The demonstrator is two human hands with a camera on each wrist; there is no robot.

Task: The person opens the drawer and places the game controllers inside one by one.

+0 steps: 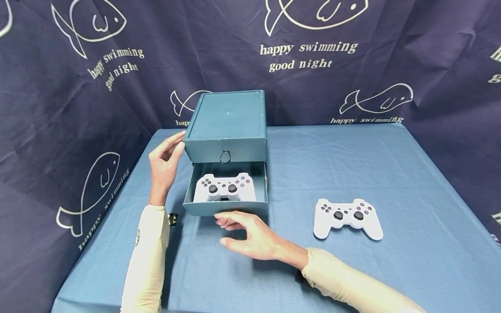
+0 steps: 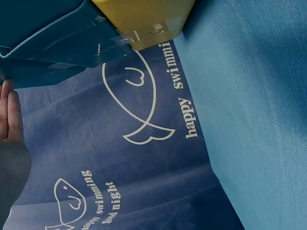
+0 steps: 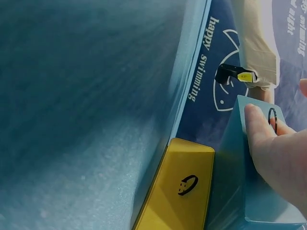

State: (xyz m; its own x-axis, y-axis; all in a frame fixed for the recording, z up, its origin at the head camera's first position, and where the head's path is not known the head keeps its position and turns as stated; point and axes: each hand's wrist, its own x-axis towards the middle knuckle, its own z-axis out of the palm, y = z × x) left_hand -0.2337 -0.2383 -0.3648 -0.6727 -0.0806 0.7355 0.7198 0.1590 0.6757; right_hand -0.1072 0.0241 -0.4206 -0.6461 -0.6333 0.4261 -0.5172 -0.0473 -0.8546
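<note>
A blue drawer box (image 1: 231,115) stands on the table, its lower blue drawer (image 1: 225,208) pulled out. Inside that drawer lies a white game controller (image 1: 224,191), sticks up. My left hand (image 1: 164,163) rests against the left side of the box, thumb near the front corner. At the drawer's front is my right hand (image 1: 254,237), a finger hooked at the black ring pull (image 3: 272,120). Its thumb (image 3: 259,124) stands apart from that finger. A second white game controller (image 1: 346,217) lies on the table to the right.
Below the open drawer, a yellow drawer (image 3: 182,191) with its own black ring shows in the wrist views. The top drawer (image 1: 235,150) is closed, its ring hanging in front. A dark blue curtain (image 1: 305,95) with fish drawings surrounds the blue-covered table (image 1: 313,174).
</note>
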